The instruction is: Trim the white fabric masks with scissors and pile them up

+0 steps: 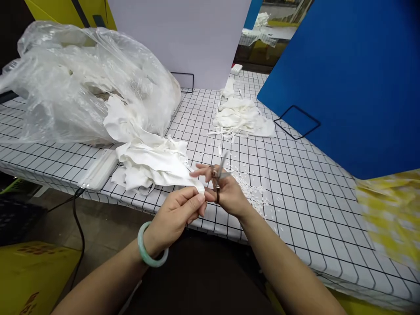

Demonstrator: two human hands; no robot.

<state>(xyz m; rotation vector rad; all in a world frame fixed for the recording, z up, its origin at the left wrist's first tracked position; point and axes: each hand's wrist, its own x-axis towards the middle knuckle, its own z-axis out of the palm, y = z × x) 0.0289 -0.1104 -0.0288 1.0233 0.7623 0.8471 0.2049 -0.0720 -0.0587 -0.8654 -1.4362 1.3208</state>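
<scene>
My left hand [183,208], with a pale green bangle on its wrist, pinches the end of a piece of white fabric [164,164]. The rest of that fabric lies bunched on the checked table, trailing back toward a clear plastic bag. Small scissors [220,173] hang on the fingers of my right hand [228,192], their blades pointing up and away. Some fingers of that hand are stretched out beside the fabric's end, close to my left fingertips. Small white snippets [252,192] are scattered on the table just right of my right hand.
The large clear plastic bag [88,83] bulges with white pieces at the left. A second white fabric pile [243,117] lies further back. A blue panel [344,87] and a pale panel [180,39] stand behind. A white power strip [98,169] with a cord sits at the front edge.
</scene>
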